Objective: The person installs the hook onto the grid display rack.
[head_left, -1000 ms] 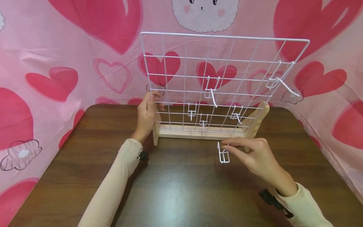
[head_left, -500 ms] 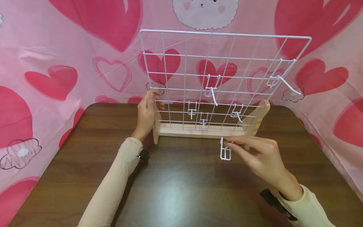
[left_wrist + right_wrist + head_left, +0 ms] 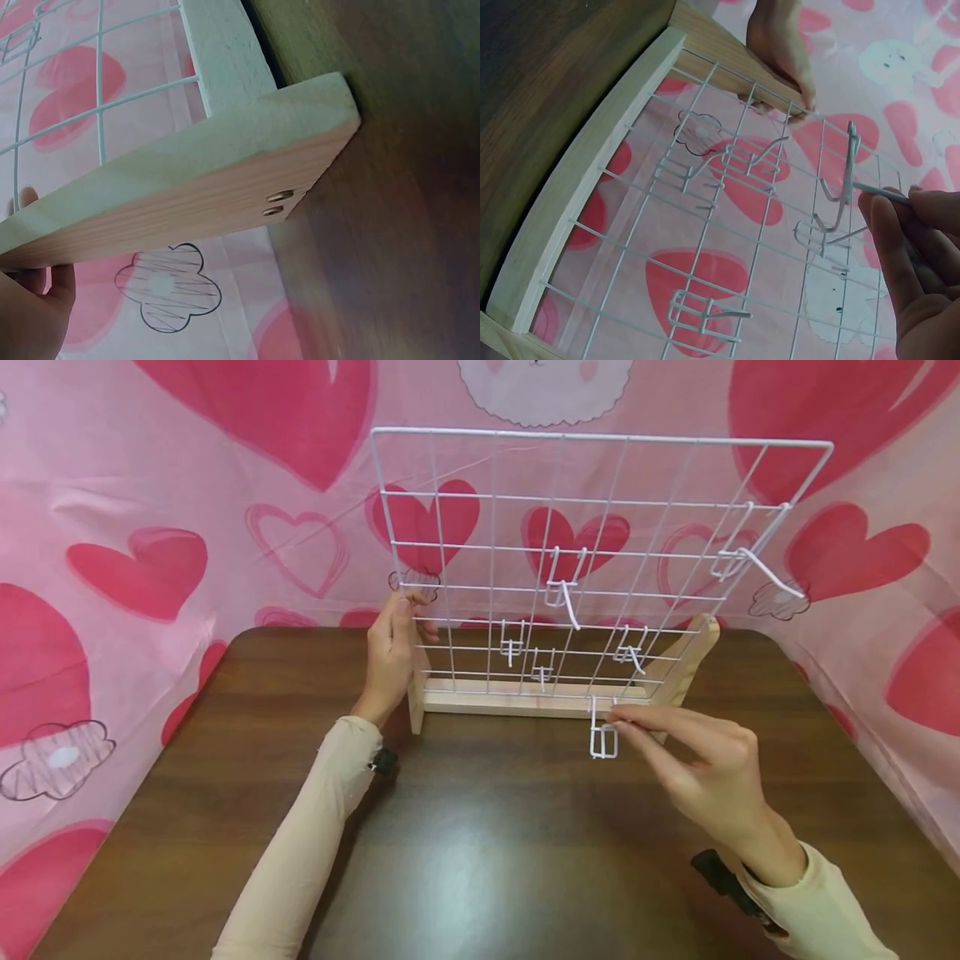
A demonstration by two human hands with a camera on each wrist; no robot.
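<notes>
A white wire grid rack point(image 3: 600, 438) leans back on a pale wooden stand point(image 3: 517, 703). My left hand point(image 3: 388, 652) grips the stand's left side panel point(image 3: 187, 180) around its upper part; fingers show on both sides of it. Between thumb and fingertips, my right hand point(image 3: 708, 768) pinches a white wire hook point(image 3: 603, 743) by its prong. The hook's two bent ends point up, in front of the grid's lower right part, and in the right wrist view the hook point(image 3: 850, 165) stands apart from the wires.
Several like hooks hang on the grid, among them an upper middle hook point(image 3: 561, 593) and an upper right hook point(image 3: 731, 562). Beneath the stand is a dark wooden table point(image 3: 450, 827). A pink heart-patterned cloth point(image 3: 285, 410) hangs behind and at both sides.
My right hand has carried the hook up and slightly right, closer to the grid in the head view. The left hand keeps its grip on the stand; the view has tilted slightly.
</notes>
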